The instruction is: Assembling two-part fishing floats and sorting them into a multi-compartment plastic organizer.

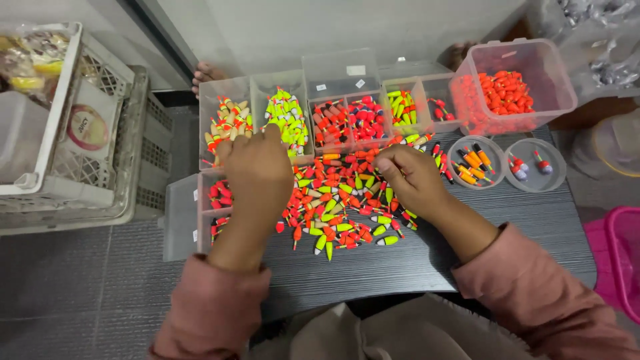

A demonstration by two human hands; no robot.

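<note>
A heap of small fishing floats (340,200), red, orange, yellow-green and black, lies on a dark table (520,227). My left hand (257,167) reaches over the heap's left edge toward a clear bin of cream and red floats (228,127); its fingers are curled and I cannot see what they hold. My right hand (410,177) rests on the heap with fingertips pinched among the floats. Behind stand clear bins of yellow-green floats (287,120), red floats (347,120) and more yellow ones (402,105).
A large clear tub of orange-red floats (510,90) sits at the back right, with two round clear cups (475,160) (537,163) beside it. White plastic crates (80,133) stand on the floor to the left. A pink basket (620,253) is at the right edge.
</note>
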